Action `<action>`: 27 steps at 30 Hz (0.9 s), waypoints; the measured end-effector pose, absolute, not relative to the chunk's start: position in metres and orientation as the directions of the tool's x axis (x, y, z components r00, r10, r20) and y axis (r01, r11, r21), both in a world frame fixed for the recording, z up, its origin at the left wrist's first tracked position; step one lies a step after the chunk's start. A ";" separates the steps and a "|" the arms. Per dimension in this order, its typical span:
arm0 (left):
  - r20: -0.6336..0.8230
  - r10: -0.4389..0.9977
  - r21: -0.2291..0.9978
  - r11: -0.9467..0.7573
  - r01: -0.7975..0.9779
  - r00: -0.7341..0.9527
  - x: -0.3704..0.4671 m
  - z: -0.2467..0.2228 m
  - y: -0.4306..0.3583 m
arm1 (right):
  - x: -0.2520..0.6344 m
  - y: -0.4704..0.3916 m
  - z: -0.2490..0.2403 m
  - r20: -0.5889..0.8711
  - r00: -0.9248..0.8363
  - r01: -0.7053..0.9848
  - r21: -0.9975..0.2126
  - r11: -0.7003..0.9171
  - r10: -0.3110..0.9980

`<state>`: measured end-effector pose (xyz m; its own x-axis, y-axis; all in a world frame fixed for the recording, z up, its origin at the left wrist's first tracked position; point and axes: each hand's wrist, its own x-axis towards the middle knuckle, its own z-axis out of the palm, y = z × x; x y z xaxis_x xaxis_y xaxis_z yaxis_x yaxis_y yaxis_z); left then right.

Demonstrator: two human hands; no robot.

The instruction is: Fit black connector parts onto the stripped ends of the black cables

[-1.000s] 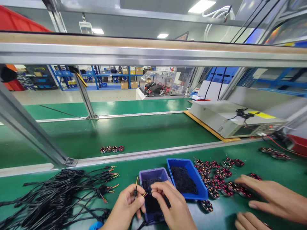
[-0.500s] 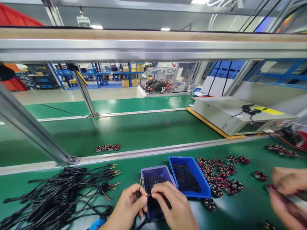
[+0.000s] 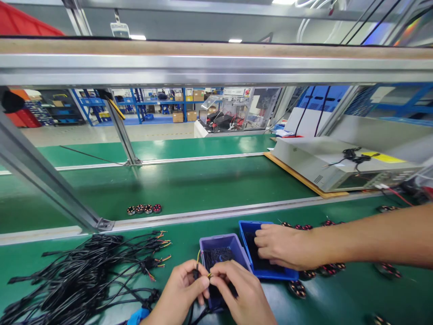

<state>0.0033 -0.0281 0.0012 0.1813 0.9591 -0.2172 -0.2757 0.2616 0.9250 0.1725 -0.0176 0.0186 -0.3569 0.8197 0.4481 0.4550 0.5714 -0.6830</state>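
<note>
Low in the middle, my left hand [image 3: 187, 289] is closed on a black cable [image 3: 195, 273] whose yellow wire end stands up past the fingers. Against it, my right hand [image 3: 237, 286] pinches the tip of a thin coloured wire [image 3: 209, 275]; anything smaller between its fingertips is too small to make out. Both hands are over the near left part of a purple bin [image 3: 241, 250] that holds small black pieces. A pile of black cables [image 3: 77, 271] with bare coloured ends lies to the left.
Another person's hand [image 3: 287, 246] reaches into a blue bin [image 3: 280, 273] at the right. Round motor-like parts [image 3: 297, 289] lie around that arm, and several more [image 3: 148, 209] stand beyond the metal rail. A grey instrument [image 3: 324, 158] sits at the back right.
The other person's hand has moved from the far right into the blue bin. My right hand has shifted slightly left, closer to my left fingertips.
</note>
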 end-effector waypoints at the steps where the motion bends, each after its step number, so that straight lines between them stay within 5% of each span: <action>1: -0.217 0.960 0.923 0.260 -0.285 0.175 0.003 -0.001 -0.028 | 0.173 -0.017 0.016 0.424 -0.342 0.440 -0.716 0.542 0.839; 9: -0.220 0.954 0.925 0.271 -0.268 0.205 0.002 -0.006 -0.030 | 0.177 -0.014 0.010 0.257 -0.100 0.169 -0.948 0.271 0.961; 27: -0.226 0.951 0.931 0.275 -0.239 0.212 0.003 0.003 -0.029 | 0.175 -0.020 0.017 0.398 -0.281 0.321 -0.819 0.476 0.873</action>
